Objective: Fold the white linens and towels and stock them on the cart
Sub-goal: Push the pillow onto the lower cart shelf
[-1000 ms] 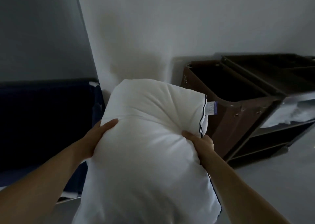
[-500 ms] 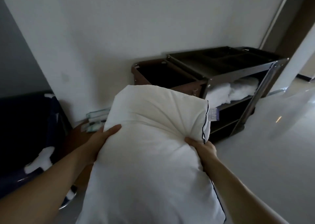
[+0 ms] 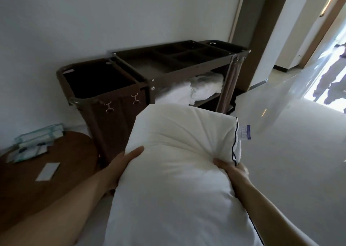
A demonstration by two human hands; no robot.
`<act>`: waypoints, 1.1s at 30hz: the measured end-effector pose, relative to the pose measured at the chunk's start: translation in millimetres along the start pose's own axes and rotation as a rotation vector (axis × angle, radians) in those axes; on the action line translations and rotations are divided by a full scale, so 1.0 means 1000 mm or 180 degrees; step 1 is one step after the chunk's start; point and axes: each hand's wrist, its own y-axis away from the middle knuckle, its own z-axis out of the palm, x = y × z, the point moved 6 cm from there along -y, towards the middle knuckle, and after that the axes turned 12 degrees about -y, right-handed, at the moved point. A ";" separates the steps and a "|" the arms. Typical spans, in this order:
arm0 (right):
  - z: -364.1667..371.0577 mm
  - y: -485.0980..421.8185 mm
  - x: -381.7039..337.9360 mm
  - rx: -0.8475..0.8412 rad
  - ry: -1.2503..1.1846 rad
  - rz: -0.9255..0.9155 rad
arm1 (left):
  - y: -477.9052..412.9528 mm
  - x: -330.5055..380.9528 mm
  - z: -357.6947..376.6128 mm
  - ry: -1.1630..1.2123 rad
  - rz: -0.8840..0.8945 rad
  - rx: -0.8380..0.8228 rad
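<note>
We hold one plump white dark-piped fabric pillow [image 3: 177, 171], creases radiating from clenched right hand [image 3: 233, 171]; left hand [image 3: 119, 168] grips opposite side; one brown metal cart [image 3: 150, 83] beyond fingertips

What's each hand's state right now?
Left hand: holds the pillow by its side.
Right hand: grips the pillow's bunched edge.
</note>
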 end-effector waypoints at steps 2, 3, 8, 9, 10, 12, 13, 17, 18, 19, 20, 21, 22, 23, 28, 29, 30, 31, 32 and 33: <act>-0.014 -0.032 -0.002 0.0083 0.0002 0.0044 | -0.031 -0.004 0.020 -0.0079 -0.0155 0.0148; -0.019 -0.048 -0.004 0.0112 0.0010 0.0064 | -0.048 -0.007 0.029 -0.0089 -0.0231 0.0192; -0.026 -0.144 -0.011 0.0185 0.0093 0.0114 | -0.142 -0.006 0.077 -0.0105 -0.0397 0.0038; -0.025 -0.167 -0.014 0.0197 0.0092 0.0121 | -0.164 -0.003 0.087 -0.0053 -0.0393 0.0013; -0.024 -0.190 -0.016 0.0223 0.0100 0.0123 | -0.186 0.001 0.097 -0.0012 -0.0391 -0.0009; -0.023 -0.236 -0.020 0.0258 0.0147 0.0123 | -0.227 0.007 0.119 0.0062 -0.0414 -0.0140; -0.022 -0.258 -0.022 0.0254 0.0163 0.0131 | -0.244 0.009 0.130 0.0119 -0.0421 -0.0210; -0.025 -0.335 -0.017 0.0250 0.0311 0.0222 | -0.310 0.006 0.165 0.0304 -0.0505 -0.0169; -0.028 -0.353 -0.014 0.0250 0.0351 0.0247 | -0.323 0.003 0.174 0.0338 -0.0552 -0.0165; -0.030 -0.370 -0.011 0.0240 0.0408 0.0267 | -0.336 -0.001 0.182 0.0371 -0.0610 -0.0146; -0.031 -0.387 -0.007 0.0210 0.0459 0.0302 | -0.348 -0.004 0.190 0.0415 -0.0671 -0.0102; -0.032 -0.404 -0.003 0.0176 0.0498 0.0353 | -0.358 -0.007 0.197 0.0465 -0.0726 -0.0033; -0.032 -0.422 0.001 0.0141 0.0531 0.0394 | -0.369 -0.011 0.203 0.0510 -0.0769 0.0042; -0.032 -0.441 0.006 0.0110 0.0574 0.0422 | -0.379 -0.015 0.209 0.0542 -0.0805 0.0117; -0.023 -0.538 0.029 -0.0100 0.0783 0.0545 | -0.434 -0.036 0.238 0.0670 -0.1000 0.0484; -0.018 -0.556 0.032 -0.0153 0.0822 0.0562 | -0.446 -0.040 0.241 0.0659 -0.1035 0.0543; -0.011 -0.574 0.035 -0.0233 0.0826 0.0567 | -0.457 -0.043 0.243 0.0644 -0.1046 0.0603; -0.002 -0.592 0.036 -0.0322 0.0821 0.0560 | -0.470 -0.044 0.243 0.0618 -0.1031 0.0671; 0.008 -0.609 0.037 -0.0396 0.0826 0.0538 | -0.481 -0.045 0.242 0.0593 -0.1010 0.0766; 0.020 -0.624 0.038 -0.0468 0.0825 0.0505 | -0.491 -0.046 0.238 0.0587 -0.0987 0.0875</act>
